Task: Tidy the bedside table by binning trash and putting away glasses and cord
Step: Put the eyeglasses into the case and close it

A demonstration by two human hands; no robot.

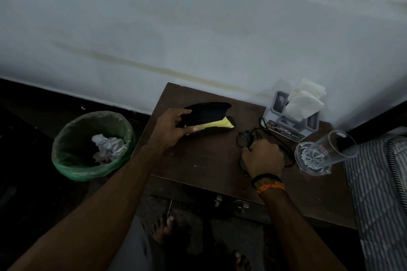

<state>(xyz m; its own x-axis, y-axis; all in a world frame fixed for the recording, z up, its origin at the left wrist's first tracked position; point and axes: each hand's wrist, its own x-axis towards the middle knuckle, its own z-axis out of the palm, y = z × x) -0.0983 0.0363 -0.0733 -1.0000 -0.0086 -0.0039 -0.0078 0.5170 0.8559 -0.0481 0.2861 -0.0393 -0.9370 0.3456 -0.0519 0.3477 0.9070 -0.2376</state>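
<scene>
My left hand (170, 126) grips the near end of a black clamshell glasses case (208, 116), thumb over the raised lid and fingers curled under the lower shell, so the case is held open above the table. A yellow cleaning cloth (220, 125) lies inside it, showing between the two halves. My right hand (262, 156) is curled down on a pair of dark-framed glasses (244, 138), fingers closed round the frame; one round lens sticks out past my knuckles toward the case. The glasses are on the table top, just right of the case and not yet in it. A black band and an orange thread sit on that wrist.

A thin black cord (264, 126) loops out from under my right hand and runs up toward a grey plastic desk organiser (288, 121) at the back right of the table; in this dim light I cannot tell where the cord ends. White folded tissues (305, 100) stand up out of the organiser. To the right of my hand a clear cut-glass ashtray (312, 160) sits near the table's right edge, with a tall clear drinking glass (339, 145) standing beside or in it, I cannot tell which.

All of this rests on a dark brown wooden bedside table (198, 167) set against a pale wall. On the floor to its left stands a round bin lined with a green plastic bag (92, 145), holding crumpled white paper (108, 146). A striped bed cover (376, 193) borders the table on the right.
</scene>
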